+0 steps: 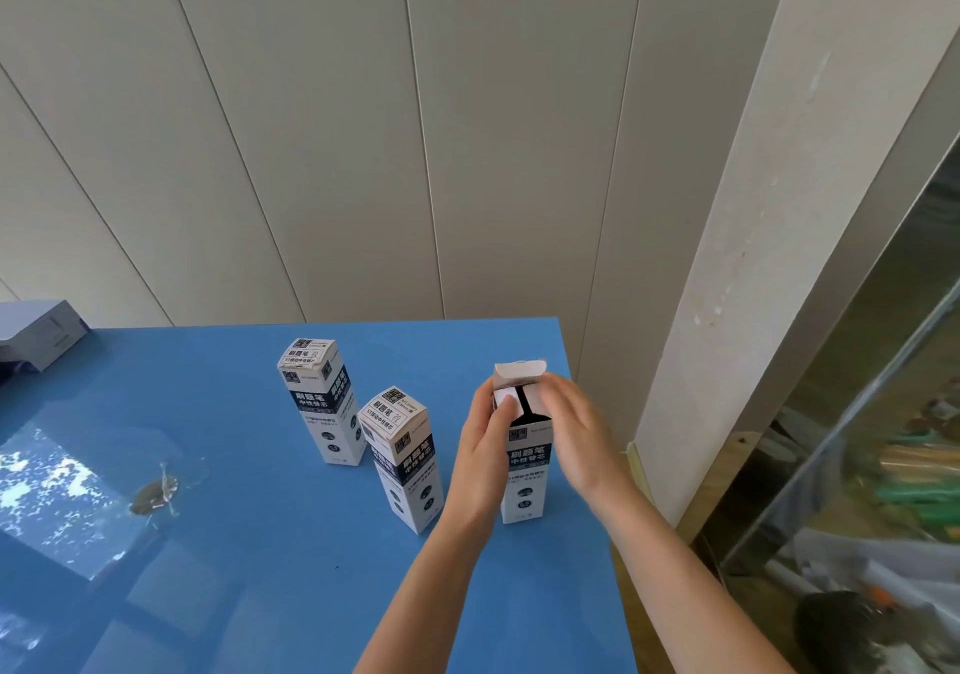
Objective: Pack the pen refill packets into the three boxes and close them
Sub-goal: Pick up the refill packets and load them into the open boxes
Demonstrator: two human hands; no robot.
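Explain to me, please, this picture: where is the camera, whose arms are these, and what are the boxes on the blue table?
No machine here: a person wears one camera on the head, so you look down along their arms. On the table stand three tall boxes. The far box and the middle box are closed. The right box is open, its lid flap up. The left hand grips it near the top, thumb on an inner flap. The right hand, blurred, touches the top from the other side. A grey device sits far left.
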